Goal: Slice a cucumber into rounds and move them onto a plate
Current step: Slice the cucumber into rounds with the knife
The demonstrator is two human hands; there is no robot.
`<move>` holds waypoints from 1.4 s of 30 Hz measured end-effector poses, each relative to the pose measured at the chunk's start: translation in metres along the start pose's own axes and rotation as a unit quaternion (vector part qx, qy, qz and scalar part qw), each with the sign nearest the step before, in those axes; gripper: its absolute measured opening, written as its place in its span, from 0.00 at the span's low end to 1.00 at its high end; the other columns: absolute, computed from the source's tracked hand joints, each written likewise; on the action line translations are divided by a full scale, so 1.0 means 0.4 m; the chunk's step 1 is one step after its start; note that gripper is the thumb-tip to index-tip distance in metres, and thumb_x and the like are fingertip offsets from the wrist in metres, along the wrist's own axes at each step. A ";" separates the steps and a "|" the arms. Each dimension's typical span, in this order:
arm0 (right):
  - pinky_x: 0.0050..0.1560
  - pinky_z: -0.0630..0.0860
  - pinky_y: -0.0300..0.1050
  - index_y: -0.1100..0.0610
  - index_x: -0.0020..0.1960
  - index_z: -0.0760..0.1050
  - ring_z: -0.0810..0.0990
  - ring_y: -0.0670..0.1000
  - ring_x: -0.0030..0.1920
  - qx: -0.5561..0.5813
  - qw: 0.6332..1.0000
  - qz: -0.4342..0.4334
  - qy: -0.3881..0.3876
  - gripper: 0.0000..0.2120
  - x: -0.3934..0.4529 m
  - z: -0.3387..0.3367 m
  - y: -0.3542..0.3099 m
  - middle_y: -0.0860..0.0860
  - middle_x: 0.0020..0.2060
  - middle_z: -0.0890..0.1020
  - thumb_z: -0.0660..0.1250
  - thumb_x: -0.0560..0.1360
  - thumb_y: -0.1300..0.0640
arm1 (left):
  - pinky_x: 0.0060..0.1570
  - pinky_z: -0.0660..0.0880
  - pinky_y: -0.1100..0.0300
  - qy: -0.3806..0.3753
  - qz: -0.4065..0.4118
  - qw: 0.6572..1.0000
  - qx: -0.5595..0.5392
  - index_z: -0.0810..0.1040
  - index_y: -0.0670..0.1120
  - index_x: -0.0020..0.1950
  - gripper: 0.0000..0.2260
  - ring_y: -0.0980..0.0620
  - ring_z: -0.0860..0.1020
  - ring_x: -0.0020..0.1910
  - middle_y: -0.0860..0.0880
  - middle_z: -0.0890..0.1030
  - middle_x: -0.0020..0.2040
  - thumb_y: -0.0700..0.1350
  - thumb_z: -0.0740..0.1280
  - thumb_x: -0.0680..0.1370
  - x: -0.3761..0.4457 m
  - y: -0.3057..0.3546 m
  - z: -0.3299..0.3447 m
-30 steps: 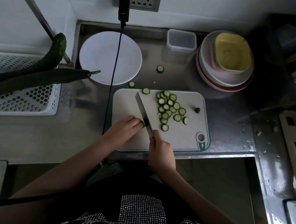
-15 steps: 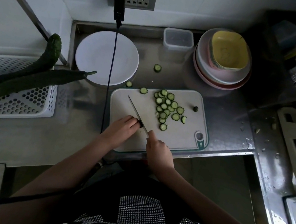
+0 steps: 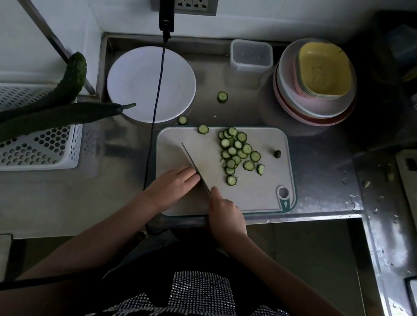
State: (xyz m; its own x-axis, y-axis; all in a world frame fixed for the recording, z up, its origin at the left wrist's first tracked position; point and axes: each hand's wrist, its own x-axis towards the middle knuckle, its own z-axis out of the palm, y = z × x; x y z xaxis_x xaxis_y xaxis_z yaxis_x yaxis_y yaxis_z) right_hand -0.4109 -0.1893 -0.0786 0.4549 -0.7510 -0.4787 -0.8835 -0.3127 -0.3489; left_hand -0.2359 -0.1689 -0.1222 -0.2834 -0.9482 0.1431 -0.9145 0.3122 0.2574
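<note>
Right hand [image 3: 228, 215] grips knife [image 3: 195, 167] on cutting board [image 3: 256, 192]; left hand [image 3: 174, 185] rests beside blade, curled, whether holding anything unclear. Cucumber rounds [image 3: 237, 152] piled on board; white plate [image 3: 150, 84] behind board's left corner.

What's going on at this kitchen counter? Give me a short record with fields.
Activity: slicing on the cutting board
Right hand: grips the knife
Left hand: beside the blade; anything under it is hidden
Cucumber rounds: piled on the board, a few strays on the counter
White plate: no rounds on it
Whole cucumbers: two, across the white basket
</note>
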 end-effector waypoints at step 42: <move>0.37 0.71 0.53 0.59 0.55 0.63 0.80 0.66 0.44 0.053 0.997 0.043 0.022 0.04 0.006 -0.015 0.027 0.64 0.42 0.80 0.53 0.81 0.60 | 0.33 0.78 0.55 0.019 -0.005 0.999 -0.034 0.78 0.38 0.44 0.16 0.46 0.71 0.46 0.42 0.78 0.42 0.30 0.76 0.59 0.061 0.033 0.010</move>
State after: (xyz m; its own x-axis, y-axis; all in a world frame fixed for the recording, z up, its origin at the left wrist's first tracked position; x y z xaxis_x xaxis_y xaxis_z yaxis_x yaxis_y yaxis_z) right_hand -0.4200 -0.1979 -0.0785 0.3697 -0.7982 -0.4755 -0.9013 -0.1838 -0.3923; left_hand -0.2560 -0.1883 -0.1190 -0.2631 -0.9486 0.1757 -0.8946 0.3080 0.3238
